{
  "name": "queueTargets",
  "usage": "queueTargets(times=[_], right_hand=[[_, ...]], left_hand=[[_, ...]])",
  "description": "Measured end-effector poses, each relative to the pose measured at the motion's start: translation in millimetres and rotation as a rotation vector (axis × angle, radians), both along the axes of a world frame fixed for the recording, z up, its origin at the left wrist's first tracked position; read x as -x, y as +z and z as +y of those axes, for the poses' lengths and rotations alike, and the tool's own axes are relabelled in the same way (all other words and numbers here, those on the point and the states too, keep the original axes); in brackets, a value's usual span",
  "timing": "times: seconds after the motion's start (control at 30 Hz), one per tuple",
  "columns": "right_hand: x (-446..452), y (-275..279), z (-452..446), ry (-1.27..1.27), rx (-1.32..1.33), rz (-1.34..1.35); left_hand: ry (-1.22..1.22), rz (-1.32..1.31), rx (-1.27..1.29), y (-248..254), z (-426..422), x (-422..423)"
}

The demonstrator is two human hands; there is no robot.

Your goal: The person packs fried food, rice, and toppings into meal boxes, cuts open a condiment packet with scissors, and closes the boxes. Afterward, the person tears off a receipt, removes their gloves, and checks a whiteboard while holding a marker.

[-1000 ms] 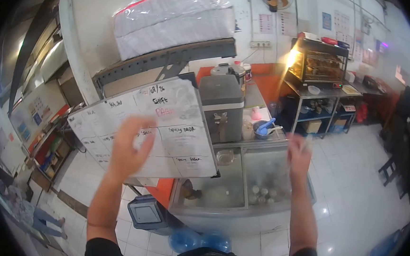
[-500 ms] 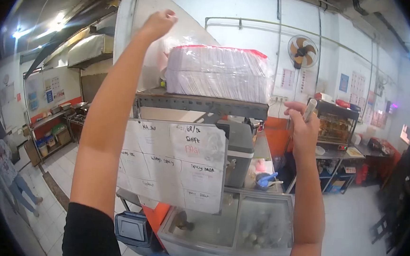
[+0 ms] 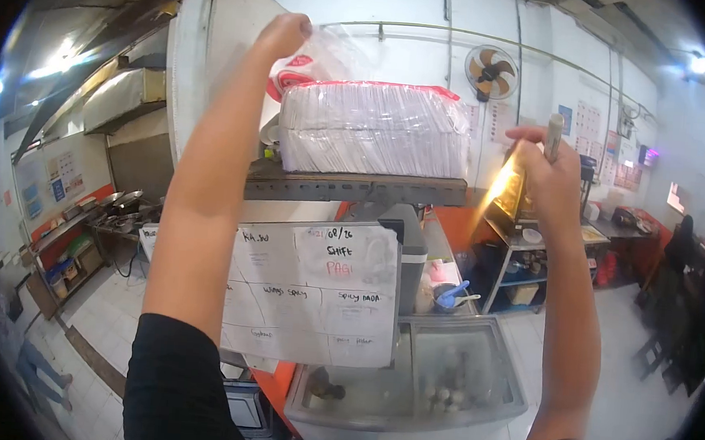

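My left hand [image 3: 286, 37] is raised high, its fingers closed on the top of a clear plastic bag [image 3: 340, 49] with red print. That bag stands behind a large wrapped pack [image 3: 375, 132] of white paper-like pieces with a red top edge, which rests on a metal shelf [image 3: 363, 189]. My right hand [image 3: 554, 170], also raised, is closed around a pale marker [image 3: 553, 138] pointing upward. Below the shelf hangs a whiteboard [image 3: 304, 323] with handwritten words in a grid.
A glass-topped chest freezer [image 3: 404, 424] stands below the board. Behind it, a counter holds a bowl with a blue-handled utensil [image 3: 452, 294]. A wall fan [image 3: 492, 73] and a lit display cabinet [image 3: 517, 199] are at the right. A person's legs [image 3: 39, 370] show at far left.
My left hand has taken hold of the plastic bag and drawn it up into view. My right hand still grips the marker. The view has shifted to the right.
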State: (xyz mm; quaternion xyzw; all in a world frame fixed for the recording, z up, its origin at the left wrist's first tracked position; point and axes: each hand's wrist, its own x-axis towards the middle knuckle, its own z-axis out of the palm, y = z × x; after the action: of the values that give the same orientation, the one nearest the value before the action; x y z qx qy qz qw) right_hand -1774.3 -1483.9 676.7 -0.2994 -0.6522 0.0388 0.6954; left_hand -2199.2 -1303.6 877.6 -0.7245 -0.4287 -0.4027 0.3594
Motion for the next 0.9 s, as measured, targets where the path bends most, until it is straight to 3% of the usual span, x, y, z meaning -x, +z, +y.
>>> queueTargets(times=[0.27, 0.53, 0.6, 0.67, 0.9], right_hand=[[31.4, 41.4, -3.8, -0.071, -0.107, -0.163], [67.5, 77.0, 40.7, -0.086, -0.183, -0.411], [76.8, 82.6, 47.3, -0.065, -0.224, -0.451], [85.2, 85.7, 49.1, -0.059, -0.246, -0.479], [79.2, 106.0, 77.1, -0.298, 0.08, -0.401]], left_hand=[[-0.213, -0.092, -0.328, -3.5, -41.3, -21.9], [-0.286, -0.236, -0.453, -10.7, -71.2, -42.7], [-0.33, -0.215, -0.715, -11.8, -76.5, -53.8], [-0.356, -0.236, -0.692, -14.3, -97.2, -66.8], [-0.448, -0.224, -0.829, -17.6, -120.4, -79.6]])
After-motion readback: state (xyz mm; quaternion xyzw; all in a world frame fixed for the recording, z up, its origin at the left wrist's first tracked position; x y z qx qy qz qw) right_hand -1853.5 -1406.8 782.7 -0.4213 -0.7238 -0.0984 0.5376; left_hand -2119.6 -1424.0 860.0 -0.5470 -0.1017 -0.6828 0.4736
